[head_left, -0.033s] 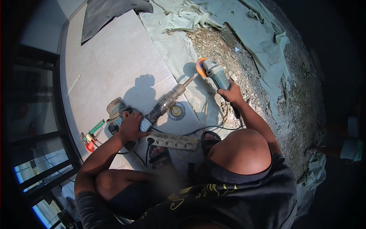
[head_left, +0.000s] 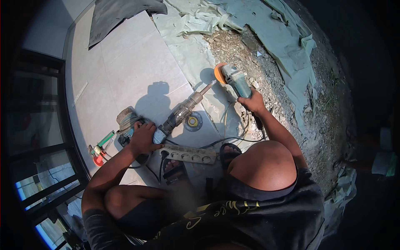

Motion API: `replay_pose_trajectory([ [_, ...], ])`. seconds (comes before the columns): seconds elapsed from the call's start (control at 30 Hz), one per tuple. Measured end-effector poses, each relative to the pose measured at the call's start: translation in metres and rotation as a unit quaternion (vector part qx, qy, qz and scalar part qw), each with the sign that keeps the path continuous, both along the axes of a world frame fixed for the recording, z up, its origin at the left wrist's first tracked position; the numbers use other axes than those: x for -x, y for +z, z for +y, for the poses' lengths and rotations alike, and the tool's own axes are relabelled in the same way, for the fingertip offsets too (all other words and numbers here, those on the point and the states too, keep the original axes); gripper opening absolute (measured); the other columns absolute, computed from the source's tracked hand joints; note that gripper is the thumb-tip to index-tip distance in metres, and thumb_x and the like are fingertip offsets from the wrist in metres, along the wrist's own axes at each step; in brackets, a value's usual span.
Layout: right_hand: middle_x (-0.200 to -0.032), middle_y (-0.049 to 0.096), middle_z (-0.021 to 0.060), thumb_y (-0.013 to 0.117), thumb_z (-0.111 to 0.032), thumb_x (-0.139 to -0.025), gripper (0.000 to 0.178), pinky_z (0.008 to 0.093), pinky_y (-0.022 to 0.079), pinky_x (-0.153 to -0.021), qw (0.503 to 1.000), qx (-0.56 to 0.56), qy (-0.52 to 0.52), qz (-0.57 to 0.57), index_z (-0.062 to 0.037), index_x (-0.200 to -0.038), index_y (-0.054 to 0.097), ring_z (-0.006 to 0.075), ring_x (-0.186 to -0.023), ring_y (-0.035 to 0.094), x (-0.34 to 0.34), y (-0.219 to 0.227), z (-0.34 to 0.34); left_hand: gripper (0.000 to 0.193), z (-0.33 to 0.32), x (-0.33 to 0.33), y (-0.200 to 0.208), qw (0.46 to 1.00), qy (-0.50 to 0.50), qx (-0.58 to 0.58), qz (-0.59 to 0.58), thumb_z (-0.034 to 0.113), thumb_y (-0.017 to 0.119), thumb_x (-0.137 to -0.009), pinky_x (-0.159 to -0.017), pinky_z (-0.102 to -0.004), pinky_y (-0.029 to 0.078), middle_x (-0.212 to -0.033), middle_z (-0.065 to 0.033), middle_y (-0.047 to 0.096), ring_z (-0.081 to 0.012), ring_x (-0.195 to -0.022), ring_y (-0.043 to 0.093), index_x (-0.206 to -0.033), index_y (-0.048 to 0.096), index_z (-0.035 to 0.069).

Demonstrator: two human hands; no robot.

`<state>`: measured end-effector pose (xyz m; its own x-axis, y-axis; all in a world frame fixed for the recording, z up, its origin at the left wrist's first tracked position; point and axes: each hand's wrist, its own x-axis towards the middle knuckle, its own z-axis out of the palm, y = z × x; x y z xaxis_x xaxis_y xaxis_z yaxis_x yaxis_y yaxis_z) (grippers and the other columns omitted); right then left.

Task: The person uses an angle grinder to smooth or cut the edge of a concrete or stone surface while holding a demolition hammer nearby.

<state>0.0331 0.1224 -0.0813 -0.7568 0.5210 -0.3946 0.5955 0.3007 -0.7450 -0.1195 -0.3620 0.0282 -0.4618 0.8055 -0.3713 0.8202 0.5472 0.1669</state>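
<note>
My left hand point(head_left: 143, 137) is closed around the rear end of a dusty demolition hammer point(head_left: 183, 109) that lies slantwise over the tiles. Its chisel bit point(head_left: 208, 87) points up and to the right. In my right hand point(head_left: 252, 101) is a teal and grey angle grinder point(head_left: 237, 80), gripped by the body. The grinder's orange disc point(head_left: 219, 74) is at the tip of the chisel; whether they touch I cannot tell. A dusty, tan rounded object point(head_left: 126, 118) sits just beyond my left hand, partly hidden by it.
A white power strip point(head_left: 189, 154) with a black plug lies before my feet, its cables running both ways. Beside the hammer is a yellow-centred round piece point(head_left: 193, 121). A green-handled tool point(head_left: 106, 138) lies left. Green sheeting point(head_left: 183, 58) and rubble point(head_left: 233, 46) border the tiles.
</note>
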Motion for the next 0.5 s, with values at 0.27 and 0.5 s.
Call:
replay_pose_trajectory([
  [0.27,-0.091,0.077,0.0155,0.085,-0.038,-0.07,0.067,0.0391,0.058,-0.084,0.997,-0.068,0.034,-0.025,-0.0027,-0.123,0.066,0.029,-0.088,0.076,-0.0005,-0.0034,0.0034,0.077,0.0071,0.0033,-0.0009,1.0,-0.002,0.007,-0.026,0.057,0.084,-0.065,-0.105,-0.0515,0.032,-0.109,-0.0152,0.061,-0.0326,-0.11,0.062,-0.111,0.063,-0.001],
  [0.5,-0.097,0.077,0.0189,0.084,-0.043,-0.069,0.07,0.0423,0.057,-0.087,0.998,-0.045,0.039,-0.02,-0.0046,-0.125,0.065,0.0335,-0.093,0.075,-0.0006,0.0007,-0.0039,0.076,0.0061,0.0023,0.0003,1.0,-0.002,0.023,-0.015,0.056,0.085,-0.064,-0.104,-0.0508,0.033,-0.11,-0.0158,0.062,-0.0329,-0.111,0.062,-0.11,0.064,0.0],
])
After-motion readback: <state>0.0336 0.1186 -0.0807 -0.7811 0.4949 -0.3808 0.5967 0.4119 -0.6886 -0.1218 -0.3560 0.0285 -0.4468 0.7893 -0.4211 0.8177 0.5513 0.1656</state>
